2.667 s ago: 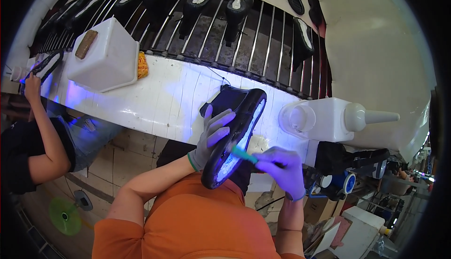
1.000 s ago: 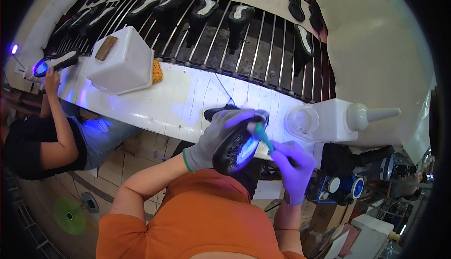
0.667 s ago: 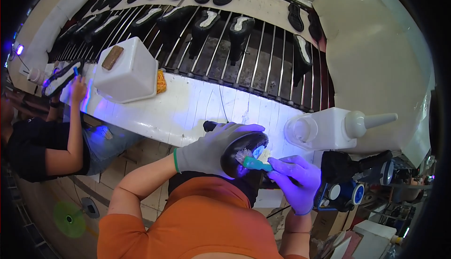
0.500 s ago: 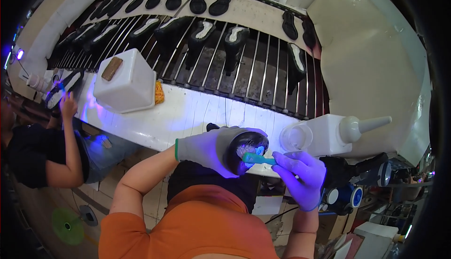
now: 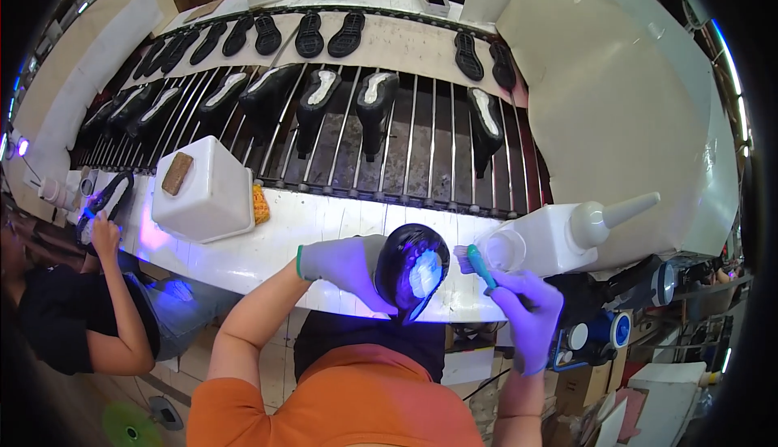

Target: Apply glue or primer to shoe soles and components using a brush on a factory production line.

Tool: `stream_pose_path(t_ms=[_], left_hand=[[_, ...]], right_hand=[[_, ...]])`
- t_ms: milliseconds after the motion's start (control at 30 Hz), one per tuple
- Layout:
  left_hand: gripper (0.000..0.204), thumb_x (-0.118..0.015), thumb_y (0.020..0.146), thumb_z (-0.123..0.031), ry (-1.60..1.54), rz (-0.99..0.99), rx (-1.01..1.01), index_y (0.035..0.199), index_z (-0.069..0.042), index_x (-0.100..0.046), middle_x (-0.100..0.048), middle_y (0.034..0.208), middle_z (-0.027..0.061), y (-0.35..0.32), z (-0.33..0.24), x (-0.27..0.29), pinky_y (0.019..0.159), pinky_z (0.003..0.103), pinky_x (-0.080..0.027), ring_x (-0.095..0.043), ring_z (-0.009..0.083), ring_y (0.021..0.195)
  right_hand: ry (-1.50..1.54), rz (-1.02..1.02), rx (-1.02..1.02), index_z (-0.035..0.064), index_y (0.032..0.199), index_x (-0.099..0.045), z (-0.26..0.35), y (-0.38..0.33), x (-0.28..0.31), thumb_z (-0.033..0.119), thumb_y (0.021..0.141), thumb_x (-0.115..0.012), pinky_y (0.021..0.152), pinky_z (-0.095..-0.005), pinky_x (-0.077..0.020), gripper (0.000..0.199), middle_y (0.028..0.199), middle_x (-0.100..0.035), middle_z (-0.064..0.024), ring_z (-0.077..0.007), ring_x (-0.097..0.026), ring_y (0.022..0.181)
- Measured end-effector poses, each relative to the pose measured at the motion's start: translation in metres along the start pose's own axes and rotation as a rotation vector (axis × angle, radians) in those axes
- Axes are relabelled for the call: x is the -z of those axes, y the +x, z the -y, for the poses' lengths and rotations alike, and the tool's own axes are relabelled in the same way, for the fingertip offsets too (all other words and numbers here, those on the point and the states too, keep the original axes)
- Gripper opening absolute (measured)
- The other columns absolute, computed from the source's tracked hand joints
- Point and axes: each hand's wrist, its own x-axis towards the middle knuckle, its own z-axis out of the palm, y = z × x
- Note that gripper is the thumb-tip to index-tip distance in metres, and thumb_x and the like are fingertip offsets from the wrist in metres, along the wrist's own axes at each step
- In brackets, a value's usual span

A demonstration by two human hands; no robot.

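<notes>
My left hand [image 5: 344, 267], in a grey glove, is closed around a black shoe upper [image 5: 395, 262] above the bench edge. The upper's underside is turned up, and a pale patch on it glows bluish-white under violet light. In my gloved right hand [image 5: 531, 313] is a teal-handled brush [image 5: 480, 269], pinched by the handle. Its bristles are raised to the right of the shoe upper, apart from it. Just beyond the brush sits a round translucent cup [image 5: 504, 250] against a white squeeze bottle [image 5: 559, 236], which lies with its nozzle to the right.
Beyond the white bench [image 5: 324, 216] runs a conveyor of metal rods [image 5: 438, 147] bearing several black shoe uppers. Black soles [image 5: 347, 35] line a shelf behind. A white container [image 5: 203, 192] stands left. A co-worker [image 5: 97, 309] works at far left; a tall cream panel [image 5: 624, 123] rises right.
The brush has come off the shoe upper and moved up and right, near the cup. My left hand has tilted the upper more upright. The whole view has shifted, showing more of the far side.
</notes>
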Motion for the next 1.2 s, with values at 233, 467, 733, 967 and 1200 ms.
stream_pose_path(t_ms=[233,467,733,967,1200], left_hand=[[0.09,-0.086,0.06,-0.01,-0.039,-0.112,0.012,0.139,-0.007,-0.043,-0.052,0.135,0.0094,-0.017,-0.029,-0.022,0.102,0.036,-0.042,-0.053,0.0219,0.119],[0.087,-0.085,0.064,-0.031,0.222,-0.079,-0.089,0.138,-0.01,-0.044,-0.055,0.132,0.0103,-0.01,-0.035,-0.021,0.104,0.038,-0.039,-0.054,0.0252,0.121],[0.074,-0.083,0.059,-0.019,-0.002,0.05,-0.049,0.125,-0.009,-0.052,-0.062,0.107,0.007,0.011,-0.023,-0.013,0.086,0.033,-0.047,-0.06,0.0187,0.094],[0.063,-0.084,0.063,-0.033,0.104,-0.028,-0.053,0.114,-0.004,-0.06,-0.068,0.097,0.0096,0.005,-0.012,-0.001,0.077,0.031,-0.051,-0.064,0.0187,0.086],[0.056,-0.086,0.064,-0.019,-0.017,-0.028,0.033,0.112,-0.003,-0.062,-0.066,0.106,0.0071,0.005,0.006,0.019,0.09,0.031,-0.048,-0.06,0.014,0.098]], right_hand=[[0.134,-0.106,-0.184,0.0012,0.1,-0.072,-0.001,-0.033,-0.028,-0.003,0.075,-0.072,0.053,-0.0203,-0.0368,0.026,0.073,-0.063,-0.0026,-0.0049,-0.051,0.06],[-0.276,0.135,0.259,0.0075,0.098,-0.075,0.037,-0.024,-0.005,0.007,0.07,-0.078,0.051,-0.0254,-0.0451,0.028,0.073,-0.064,-0.0067,-0.0131,-0.06,0.059],[-0.264,0.05,0.3,0.0076,0.095,-0.075,0.029,0.012,0.011,0.01,0.07,-0.078,0.052,-0.0272,-0.0451,0.026,0.072,-0.064,-0.0057,-0.0137,-0.06,0.059],[-0.455,0.421,0.536,0.0061,0.095,-0.074,0.03,0.033,0.021,0.008,0.072,-0.076,0.053,-0.0271,-0.0448,0.023,0.071,-0.063,-0.0082,-0.0144,-0.06,0.06],[-0.186,0.487,0.306,0.0049,0.096,-0.074,-0.009,0.056,0.007,0.011,0.077,-0.075,0.054,-0.0273,-0.0418,0.02,0.073,-0.065,-0.0028,-0.0109,-0.057,0.062]])
